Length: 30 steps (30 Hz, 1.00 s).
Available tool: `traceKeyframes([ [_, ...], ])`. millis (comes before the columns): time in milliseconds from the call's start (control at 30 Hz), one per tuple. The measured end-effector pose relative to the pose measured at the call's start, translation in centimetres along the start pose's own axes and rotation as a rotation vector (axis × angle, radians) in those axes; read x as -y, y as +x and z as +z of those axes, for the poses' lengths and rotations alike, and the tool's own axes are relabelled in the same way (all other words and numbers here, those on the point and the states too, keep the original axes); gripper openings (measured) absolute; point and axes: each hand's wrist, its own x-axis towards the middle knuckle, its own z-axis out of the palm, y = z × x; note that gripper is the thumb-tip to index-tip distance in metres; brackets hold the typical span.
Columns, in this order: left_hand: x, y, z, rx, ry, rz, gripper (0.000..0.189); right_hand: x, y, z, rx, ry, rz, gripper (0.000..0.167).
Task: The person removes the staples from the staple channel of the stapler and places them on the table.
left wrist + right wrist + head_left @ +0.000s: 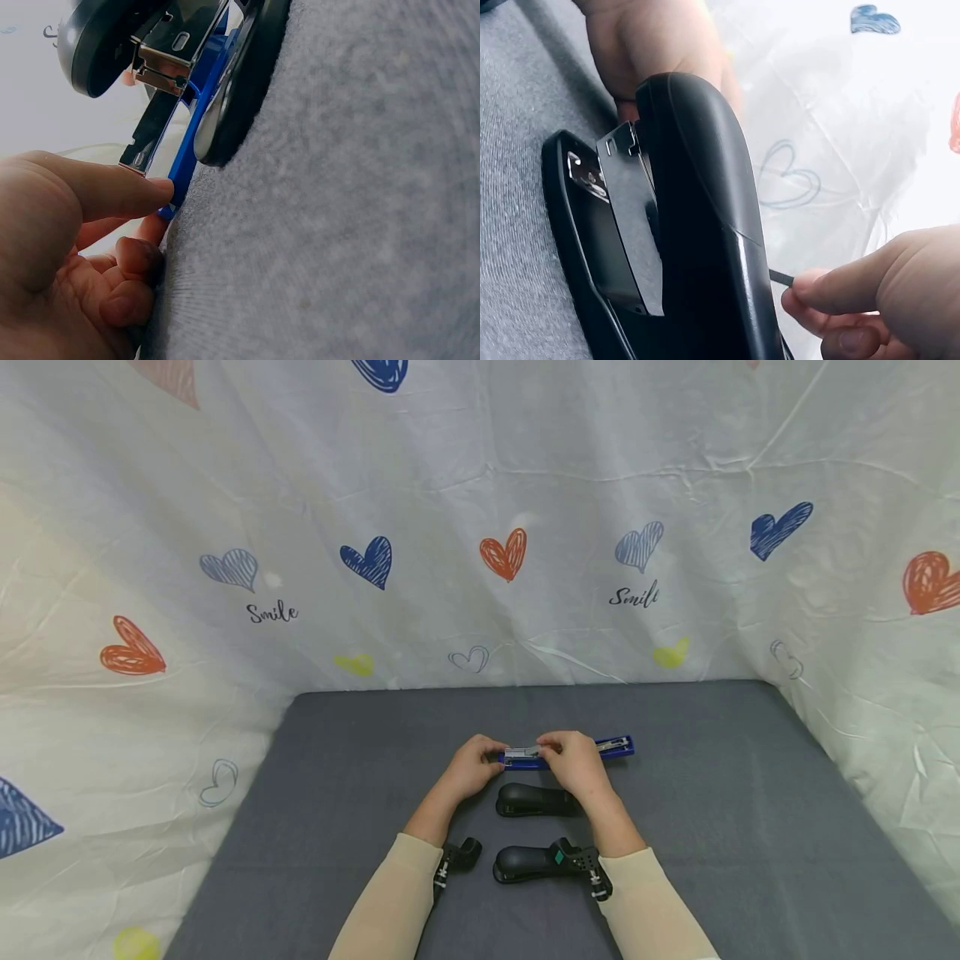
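Note:
A blue stapler (618, 746) lies opened out lengthwise across the far part of the table, its metal magazine showing. My left hand (468, 768) grips its left end; in the left wrist view the thumb (142, 191) presses the blue base. Above the magazine, my right hand (576, 764) pinches a thin grey strip of staples (781, 278) between thumb and forefinger. Most of that strip is hidden behind a black stapler (705, 187) in the right wrist view. The right hand covers the middle of the blue stapler from above.
Nearer me than the blue stapler lies one black stapler (532, 800), partly under the right wrist. A second black stapler (521, 863) sits closer still, by the right wrist camera (581, 860). A white cloth printed with hearts (555, 643) hangs behind the grey table (360, 752).

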Motion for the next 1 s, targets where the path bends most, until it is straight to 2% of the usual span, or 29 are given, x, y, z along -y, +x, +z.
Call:
traceKeyframes([
  [333,0.1,0.0,0.1,-0.001,0.004,0.003,0.029,0.5,-0.2,-0.9,-0.039,-0.005,-0.007,0.022],
  [700,0.1,-0.1,0.1,-0.012,0.006,0.006,0.029,0.5,-0.7,-4.1,-0.048,0.049,-0.019,0.023],
  [1000,0.2,0.0,0.2,-0.016,0.002,0.005,0.029,-0.4,-1.0,-6.5,-0.082,0.061,0.000,0.023],
])
